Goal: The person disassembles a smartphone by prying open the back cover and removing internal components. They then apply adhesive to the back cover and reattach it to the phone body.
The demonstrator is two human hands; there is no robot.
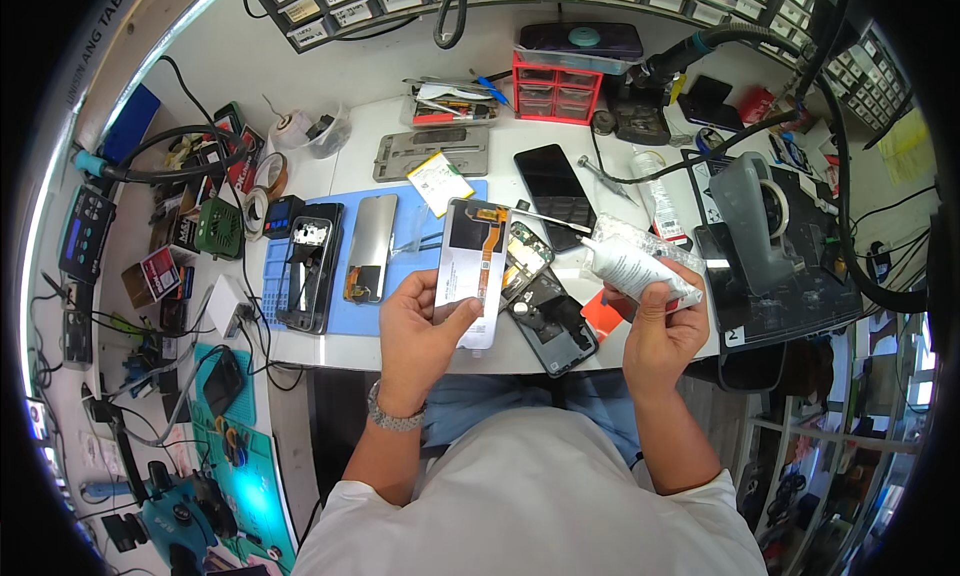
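My left hand grips a phone screen panel by its lower part, back side up, with an orange flex cable along it. My right hand is closed around a white squeeze tube. A thin metal nozzle reaches left from the tube, its dark tip close to the panel's top right corner; contact cannot be made out. Below and between the hands lies an opened phone body with its circuit board showing. Beside the tube is some clear bubble wrap.
A blue mat carries another screen panel and a phone frame. Farther back are a yellow-edged battery, a black phone, a metal fixture and a red drawer box. A black machine stands right.
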